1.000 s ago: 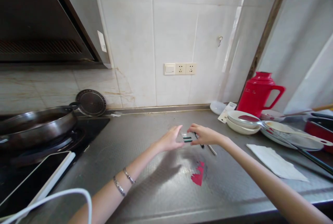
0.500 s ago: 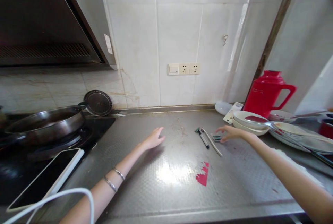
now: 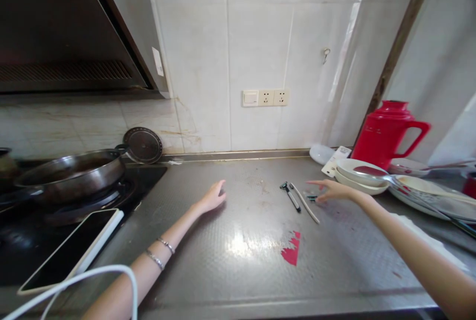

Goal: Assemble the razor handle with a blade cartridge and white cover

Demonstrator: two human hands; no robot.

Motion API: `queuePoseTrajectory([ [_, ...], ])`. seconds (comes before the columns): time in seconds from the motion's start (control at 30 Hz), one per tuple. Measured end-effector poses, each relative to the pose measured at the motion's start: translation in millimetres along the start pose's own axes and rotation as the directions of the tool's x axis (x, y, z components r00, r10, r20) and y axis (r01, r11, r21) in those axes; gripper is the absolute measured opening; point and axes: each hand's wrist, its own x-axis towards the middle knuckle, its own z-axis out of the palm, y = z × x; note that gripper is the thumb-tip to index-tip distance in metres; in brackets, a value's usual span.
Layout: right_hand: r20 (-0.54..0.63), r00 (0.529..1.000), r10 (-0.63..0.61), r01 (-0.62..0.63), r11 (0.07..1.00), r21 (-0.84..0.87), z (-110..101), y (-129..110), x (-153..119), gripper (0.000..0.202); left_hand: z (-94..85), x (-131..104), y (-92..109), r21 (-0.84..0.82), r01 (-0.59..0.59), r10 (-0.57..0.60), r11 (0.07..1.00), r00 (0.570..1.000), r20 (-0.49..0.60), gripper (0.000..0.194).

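My right hand (image 3: 330,191) is low over the steel counter, index finger stretched out and the other fingers bent but apart. Just under its fingertips is a small dark green and clear item (image 3: 311,198), partly covered, its kind too small to make out. A black and green razor (image 3: 290,197) lies to the left of that hand. Beside the razor is a thin, slightly bent whitish stick (image 3: 305,204). My left hand (image 3: 211,198) hovers above the middle of the counter, holding nothing, thumb apart from the fingers.
A torn red patch (image 3: 292,249) marks the counter. To the right stand white bowls (image 3: 360,188), a spoon (image 3: 372,171), plates and a red thermos (image 3: 385,134). On the left are a pan (image 3: 74,174) on the stove, a phone (image 3: 70,253) and a white cable (image 3: 126,273).
My left hand has drawn a little to the left. The right index finger has straightened away from the small item, which sits about where it was. The view has shifted slightly.
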Motion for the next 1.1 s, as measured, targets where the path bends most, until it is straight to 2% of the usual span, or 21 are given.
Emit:
queuePoseTrajectory([
  [0.1,-0.165,0.982,-0.089,0.086,0.996,-0.025,-2.8,-15.4,14.7,0.063,-6.3,-3.3,-7.0,0.06,0.035,-0.032,0.998,0.999,-0.04,0.046],
  [0.2,-0.262,0.956,-0.135,0.132,0.991,-0.029,4.3,-45.2,33.2,0.048,-12.0,-9.9,-13.0,0.144,0.071,-0.064,0.987,0.996,-0.059,0.043],
  [0.33,-0.297,0.926,-0.233,0.233,0.972,-0.036,31.9,-100.1,47.6,0.037,-13.8,-21.4,-18.4,0.233,0.097,-0.085,0.968,0.995,-0.062,0.038],
  [0.43,-0.28,0.901,-0.33,0.33,0.943,-0.048,60.0,-134.9,52.3,0.04,-12.1,-27.4,-18.9,0.276,0.071,-0.058,0.958,0.997,-0.055,0.032],
  [0.5,-0.268,0.894,-0.361,0.362,0.931,-0.046,78.7,-149.7,55.0,0.042,-11.0,-29.0,-18.2,0.297,0.069,-0.053,0.953,0.997,-0.06,0.031],
  [0.63,-0.276,0.882,-0.383,0.388,0.921,-0.039,109.1,-160.4,59.2,0.044,-9.6,-29.8,-17.3,0.315,0.075,-0.056,0.946,0.996,-0.071,0.031],
  [0.73,-0.29,0.88,-0.377,0.389,0.921,-0.018,122.2,-159.7,58.8,0.043,-9.1,-30.5,-17.9,0.314,0.071,-0.046,0.947,0.995,-0.088,0.031],
  [1.1,-0.331,0.878,-0.346,0.355,0.934,-0.035,131.9,-161.2,52.2,0.04,-12.1,-30.6,-16.4,0.243,0.062,-0.04,0.968,0.994,-0.097,0.03],
])
